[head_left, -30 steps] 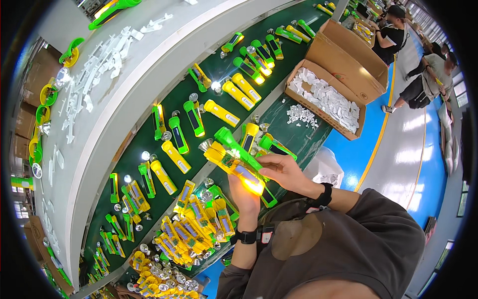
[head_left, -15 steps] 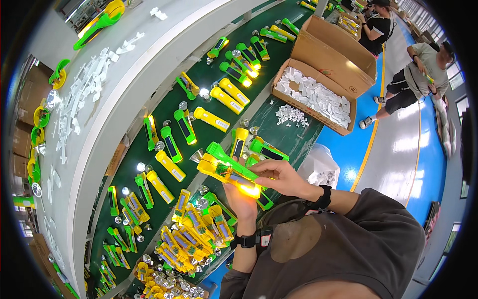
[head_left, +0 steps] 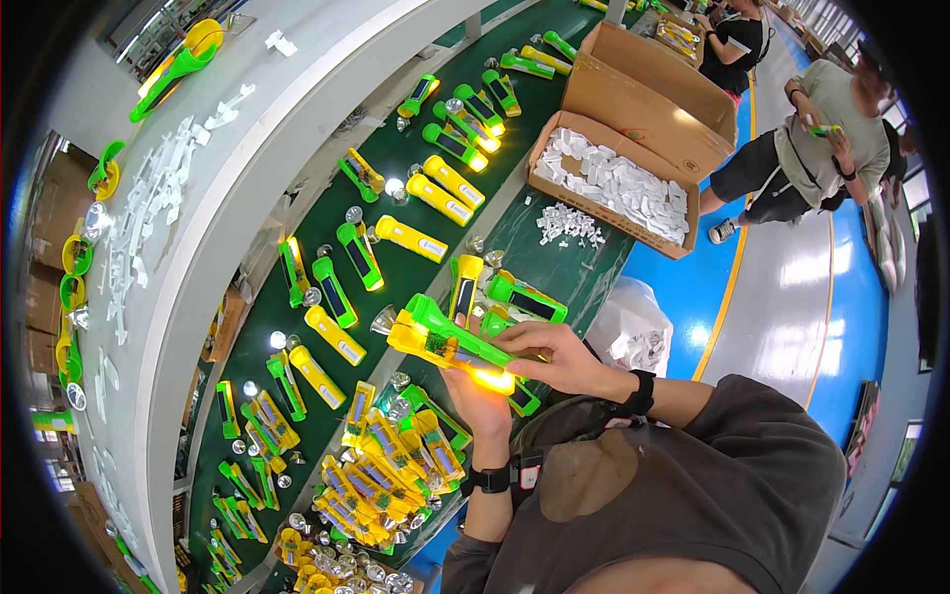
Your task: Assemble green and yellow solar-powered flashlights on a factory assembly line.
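Note:
In front of my chest I hold a flashlight (head_left: 447, 342) made of a green shell half and a yellow shell half, its lit end glowing near my fingers. Wiring shows between the halves toward its wide end, where a shiny reflector cup (head_left: 383, 320) sticks out. My left hand (head_left: 482, 401) supports the flashlight from below, fingers closed round it and partly hidden. On top, my right hand (head_left: 559, 358) grips the narrow end of the green half. Just beyond lie a yellow flashlight (head_left: 465, 282) and a green flashlight (head_left: 527, 297).
A pile of open yellow flashlight halves (head_left: 386, 475) lies left of my left forearm. Rows of flashlights cover the green belt (head_left: 416, 282). White parts fill a cardboard box (head_left: 683, 243), with a small heap (head_left: 571, 226) beside it. A grey shelf (head_left: 228, 198) runs along the left. A person (head_left: 841, 129) stands at right.
The flashlight's green half has come down closer against the yellow half. Both hands keep their hold. The person at the right has come nearer, and the view has shifted slightly.

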Demonstrator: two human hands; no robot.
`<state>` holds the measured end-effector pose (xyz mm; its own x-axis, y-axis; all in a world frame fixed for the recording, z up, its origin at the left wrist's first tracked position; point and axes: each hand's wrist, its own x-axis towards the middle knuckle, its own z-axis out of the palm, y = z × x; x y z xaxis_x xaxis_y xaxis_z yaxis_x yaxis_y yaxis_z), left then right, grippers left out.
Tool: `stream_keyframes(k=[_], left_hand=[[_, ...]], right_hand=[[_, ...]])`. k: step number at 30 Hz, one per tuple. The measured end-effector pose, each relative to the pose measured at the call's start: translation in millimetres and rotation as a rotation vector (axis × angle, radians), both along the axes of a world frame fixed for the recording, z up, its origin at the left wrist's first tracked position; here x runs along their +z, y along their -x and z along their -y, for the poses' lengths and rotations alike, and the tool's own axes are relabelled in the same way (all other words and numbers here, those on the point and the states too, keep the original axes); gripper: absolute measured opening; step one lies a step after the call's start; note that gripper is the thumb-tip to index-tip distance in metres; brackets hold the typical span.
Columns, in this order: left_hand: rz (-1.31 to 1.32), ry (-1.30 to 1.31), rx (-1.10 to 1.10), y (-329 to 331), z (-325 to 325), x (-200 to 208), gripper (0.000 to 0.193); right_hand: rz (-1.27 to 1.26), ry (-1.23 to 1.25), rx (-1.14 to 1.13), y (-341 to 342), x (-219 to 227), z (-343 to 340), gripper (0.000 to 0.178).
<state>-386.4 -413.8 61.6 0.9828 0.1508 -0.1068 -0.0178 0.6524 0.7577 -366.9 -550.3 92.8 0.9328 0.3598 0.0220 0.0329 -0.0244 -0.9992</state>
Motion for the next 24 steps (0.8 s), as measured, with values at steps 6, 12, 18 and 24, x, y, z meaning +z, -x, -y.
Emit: stream_keyframes(k=[6, 12, 18, 24], left_hand=[[0.006, 0.019, -0.015, 4, -1, 0, 0.065], [-0.136, -0.101, -0.022, 16, -13, -26, 0.05], [-0.402, 0.036, -0.079, 27, -21, -29, 0.046], [-0.255, 0.01, -0.319, 44, -21, -41, 0.048]], right_hand=[[-0.129, -0.15, -0.02, 4, -11, -3, 0.028], [-0.036, 0.009, 0.133, 6, -21, 3, 0.025], [0.251, 0.739, -0.345, -64, -118, 83, 0.021], [0.409, 1.098, -0.542, -111, -183, 107, 0.027]])
